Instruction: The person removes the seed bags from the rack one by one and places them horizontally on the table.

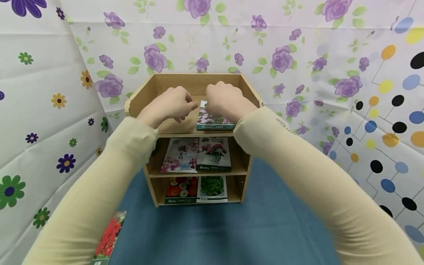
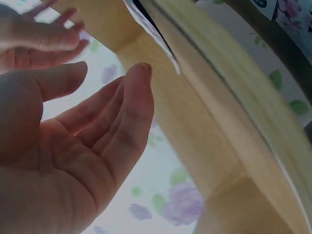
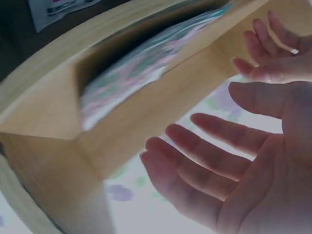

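Observation:
My left hand [image 1: 169,104] hovers over the left part of the top shelf of a small wooden rack [image 1: 197,134]. Its fingers are loosely bent with nothing between them, as the left wrist view shows. On the right, my right hand [image 1: 228,100] is above a seed packet [image 1: 215,123] with pink flowers that lies on the top shelf. In the right wrist view the fingers [image 3: 204,146] are spread and relaxed, apart from this packet [image 3: 136,73]. Part of the packet is hidden behind the right hand in the head view.
Two packets, one pale pink [image 1: 180,155] and one with red flowers [image 1: 213,154], lie on the middle shelf. Below are a red-and-white flower packet [image 1: 182,189] and a green-leaf packet [image 1: 212,188]. Another red-flower packet [image 1: 109,237] lies on the blue cloth [image 1: 212,235] at left.

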`<state>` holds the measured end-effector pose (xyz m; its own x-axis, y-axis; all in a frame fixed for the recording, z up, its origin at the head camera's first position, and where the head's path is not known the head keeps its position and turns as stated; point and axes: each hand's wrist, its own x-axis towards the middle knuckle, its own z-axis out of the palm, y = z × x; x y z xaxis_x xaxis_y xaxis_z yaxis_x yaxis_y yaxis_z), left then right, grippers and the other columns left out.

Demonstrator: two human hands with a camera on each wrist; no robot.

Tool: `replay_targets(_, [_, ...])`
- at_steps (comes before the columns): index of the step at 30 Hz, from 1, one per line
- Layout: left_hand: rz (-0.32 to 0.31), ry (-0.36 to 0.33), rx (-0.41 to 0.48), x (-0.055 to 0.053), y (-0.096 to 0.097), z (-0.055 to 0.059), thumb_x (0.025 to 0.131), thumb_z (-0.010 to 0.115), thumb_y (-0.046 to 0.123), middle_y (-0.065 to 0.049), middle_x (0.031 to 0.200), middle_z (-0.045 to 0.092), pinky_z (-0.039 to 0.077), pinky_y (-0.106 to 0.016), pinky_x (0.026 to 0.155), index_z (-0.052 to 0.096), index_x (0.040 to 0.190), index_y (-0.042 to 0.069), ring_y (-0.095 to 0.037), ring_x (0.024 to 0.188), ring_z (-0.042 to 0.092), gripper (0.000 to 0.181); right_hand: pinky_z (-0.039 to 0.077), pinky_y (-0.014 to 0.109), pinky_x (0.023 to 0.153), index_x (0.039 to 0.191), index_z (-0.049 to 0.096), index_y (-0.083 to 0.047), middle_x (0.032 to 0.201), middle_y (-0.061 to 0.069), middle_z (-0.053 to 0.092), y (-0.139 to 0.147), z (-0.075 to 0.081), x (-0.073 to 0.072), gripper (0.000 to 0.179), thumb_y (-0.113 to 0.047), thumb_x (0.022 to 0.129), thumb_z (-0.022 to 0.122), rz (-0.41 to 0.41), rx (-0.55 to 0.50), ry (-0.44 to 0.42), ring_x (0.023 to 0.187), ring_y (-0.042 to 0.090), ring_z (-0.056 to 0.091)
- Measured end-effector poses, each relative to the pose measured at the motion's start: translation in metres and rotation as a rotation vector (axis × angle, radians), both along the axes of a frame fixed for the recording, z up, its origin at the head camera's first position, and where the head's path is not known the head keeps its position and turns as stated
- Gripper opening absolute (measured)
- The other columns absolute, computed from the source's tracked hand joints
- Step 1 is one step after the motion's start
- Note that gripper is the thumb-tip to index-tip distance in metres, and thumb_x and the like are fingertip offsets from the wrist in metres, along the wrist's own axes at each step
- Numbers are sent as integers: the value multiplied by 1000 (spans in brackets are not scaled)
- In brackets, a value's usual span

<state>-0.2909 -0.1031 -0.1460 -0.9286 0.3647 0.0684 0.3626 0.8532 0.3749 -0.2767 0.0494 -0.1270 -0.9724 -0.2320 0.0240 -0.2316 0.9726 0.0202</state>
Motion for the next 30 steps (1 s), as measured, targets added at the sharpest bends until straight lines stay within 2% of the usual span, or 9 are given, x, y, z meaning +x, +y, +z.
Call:
replay_targets(3, [81,-86,-5,-18,10,7,103,47,29,-10,81,62,53,-39,79,62,94,0,-23,74,68,34,39,31,57,108,57,-7,99,10,52,7,-2,-14,16,-16,99,47,-57,-63,-28,70,20,46])
replay_targets(7, [196,-165,3,-34,16,12,100,46,24,-9,77,62,52,-31,63,57,98,0,-18,61,63,26,35,28,52,106,58,-6,101,11,50,9,-5,-25,16,-10,97,45,-99,-133,-53,67,18,41])
replay_targets(12, [242,-216,-65,-44,20,14,98,41,17,-4,64,56,41,-27,59,58,91,2,-13,53,49,24,29,25,48,103,58,-7,105,12,51,9,-4,-35,17,-10,97,42,-197,-181,-88,63,15,35])
replay_targets(14, [272,-242,-83,-43,25,16,97,40,17,-6,78,59,43,-29,67,60,95,3,-16,66,51,24,27,24,48,104,59,-7,109,12,52,11,-4,-39,19,-12,98,42,-252,-205,-103,63,15,34])
replay_targets(16, [318,-270,-67,-39,30,17,99,43,18,-12,107,63,46,-32,84,62,114,2,-21,90,56,30,26,23,48,106,59,-8,114,12,51,14,-5,-42,21,-14,98,41,-307,-230,-125,65,15,34])
replay_targets(18, [352,-294,-43,-36,33,20,99,46,19,-16,135,51,44,-36,97,56,133,3,-24,111,51,38,26,24,48,108,59,-8,115,12,49,17,-4,-43,22,-14,99,40,-356,-255,-145,67,15,34])
replay_targets(20, [356,-294,-35,-31,36,22,98,49,17,-15,150,37,38,-39,105,47,143,4,-27,124,41,47,27,24,51,109,58,-9,119,12,48,18,-2,-42,22,-14,99,39,-398,-271,-165,71,15,35])
replay_targets(26, [341,-295,-67,-28,45,25,98,51,18,-15,149,39,36,-39,105,50,142,6,-27,123,40,45,36,28,64,127,51,-9,134,12,43,21,5,-39,33,-23,101,36,-383,-274,-232,93,20,44])
replay_targets(30, [377,-318,-53,-31,48,23,98,50,18,-15,151,35,34,-40,107,51,141,7,-29,124,38,44,36,28,59,123,52,-8,132,13,43,23,1,-46,29,-22,102,37,-368,-290,-252,84,19,44])
